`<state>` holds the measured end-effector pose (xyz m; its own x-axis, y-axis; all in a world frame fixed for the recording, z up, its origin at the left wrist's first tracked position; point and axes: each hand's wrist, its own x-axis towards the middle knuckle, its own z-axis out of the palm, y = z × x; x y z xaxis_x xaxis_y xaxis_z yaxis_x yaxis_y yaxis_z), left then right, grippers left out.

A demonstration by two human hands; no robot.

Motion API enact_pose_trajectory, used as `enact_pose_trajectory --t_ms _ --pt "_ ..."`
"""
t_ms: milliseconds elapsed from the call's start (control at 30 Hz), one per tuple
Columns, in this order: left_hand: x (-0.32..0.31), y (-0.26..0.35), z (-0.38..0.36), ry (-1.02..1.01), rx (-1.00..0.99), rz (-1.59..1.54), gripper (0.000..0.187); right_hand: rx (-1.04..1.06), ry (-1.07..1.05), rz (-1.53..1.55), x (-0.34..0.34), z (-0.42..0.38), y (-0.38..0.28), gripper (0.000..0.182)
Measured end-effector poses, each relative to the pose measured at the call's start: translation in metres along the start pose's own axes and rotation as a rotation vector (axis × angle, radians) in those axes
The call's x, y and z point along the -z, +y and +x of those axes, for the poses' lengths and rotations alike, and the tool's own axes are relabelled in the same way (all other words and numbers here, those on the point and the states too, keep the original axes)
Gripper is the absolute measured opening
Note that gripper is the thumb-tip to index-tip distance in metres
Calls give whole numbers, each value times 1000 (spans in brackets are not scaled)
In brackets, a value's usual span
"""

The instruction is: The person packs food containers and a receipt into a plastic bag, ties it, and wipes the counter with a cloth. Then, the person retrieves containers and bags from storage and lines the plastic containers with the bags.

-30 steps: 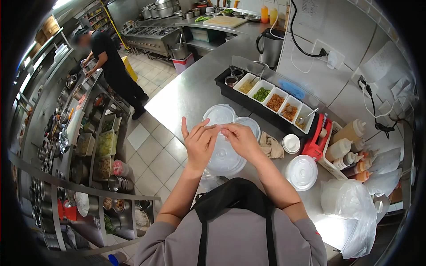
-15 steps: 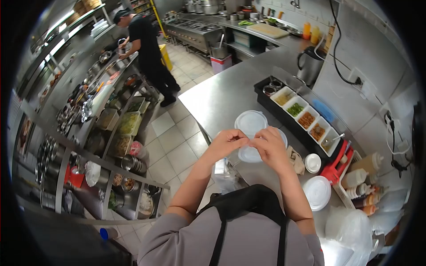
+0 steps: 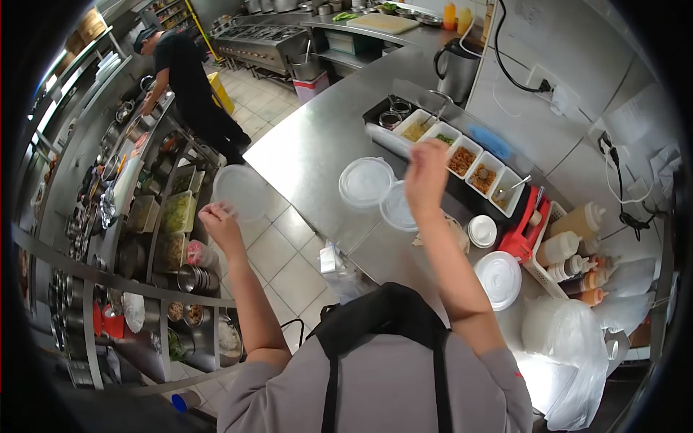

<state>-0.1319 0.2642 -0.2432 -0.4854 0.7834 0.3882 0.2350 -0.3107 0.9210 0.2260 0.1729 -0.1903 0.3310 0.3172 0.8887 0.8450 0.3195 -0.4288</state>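
Note:
My left hand (image 3: 222, 225), out to the left above the floor, pinches the edge of a round translucent plastic lid (image 3: 242, 193). My right hand (image 3: 427, 177) is raised in front of the condiment tray (image 3: 462, 189), fingers closed. From its fingertips a second translucent lid (image 3: 388, 140) extends to the left, blurred and nearly edge-on. Below, on the steel counter, a round lidded tub (image 3: 367, 182) stands beside another round lidded tub (image 3: 398, 206), which my right hand partly covers.
White bins of toppings sit in the tray. Right of it are small white cups (image 3: 482, 231), a white lidded tub (image 3: 498, 280), a red tool (image 3: 521, 234), sauce bottles (image 3: 559, 247) and plastic bags (image 3: 567, 339). A co-worker (image 3: 184, 79) stands at the left shelving; a kettle (image 3: 457, 68) is behind.
My hands, earlier together over the tubs, have moved apart, each with a lid. The left went left, the right up toward the tray. The camera view has shifted; the co-worker leans over the shelving.

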Motion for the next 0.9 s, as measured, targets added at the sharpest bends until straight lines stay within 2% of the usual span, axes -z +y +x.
enact_pose_trajectory --t_ms 67,133,167,200,233,267,300,333,367,400,467,500,600,700,800,900 --pt "-17 9 -8 18 -42 43 14 166 -160 14 -33 -23 10 17" --pt "-45 13 -19 66 -325 225 14 317 -389 31 -60 -74 36 12" --pt "-60 14 -29 96 -464 313 14 291 -597 10 -60 -97 43 13" --pt "-76 18 -44 12 -437 238 13 262 -804 -12 -56 -115 46 14" --pt "-94 20 -59 -71 -410 161 13 267 -779 -7 -53 -125 47 15" --pt "-113 12 -72 -171 -543 55 12 270 -755 -2 -51 -133 47 16" --pt "-124 16 -89 -316 -491 130 13 269 -736 3 -49 -137 49 17" --pt "-142 5 -101 -427 -646 68 16 212 -676 -4 -44 -135 51 18" --pt "-155 -2 -112 -561 -783 106 19 145 -617 -13 -35 -128 48 19" --pt "-161 -8 -125 -636 -799 204 20 88 -552 -26 -28 -119 49 21" --pt "-173 -15 -142 -764 -840 393 23 -153 -544 -248 -11 -100 61 24" --pt "-175 -18 -145 -777 -824 376 25 -276 -534 -355 -3 -94 69 26" --pt "-176 -20 -153 -825 -804 321 33 -400 -621 -646 7 -115 111 31" --pt "-180 -19 -154 -837 -796 235 43 -548 -768 -626 12 -113 138 36" --pt "-187 -33 -154 -837 -727 169 52 -697 -923 -545 18 -106 140 24" --pt "-190 -36 -155 -825 -685 168 55 -621 -808 -592 30 -91 122 14"
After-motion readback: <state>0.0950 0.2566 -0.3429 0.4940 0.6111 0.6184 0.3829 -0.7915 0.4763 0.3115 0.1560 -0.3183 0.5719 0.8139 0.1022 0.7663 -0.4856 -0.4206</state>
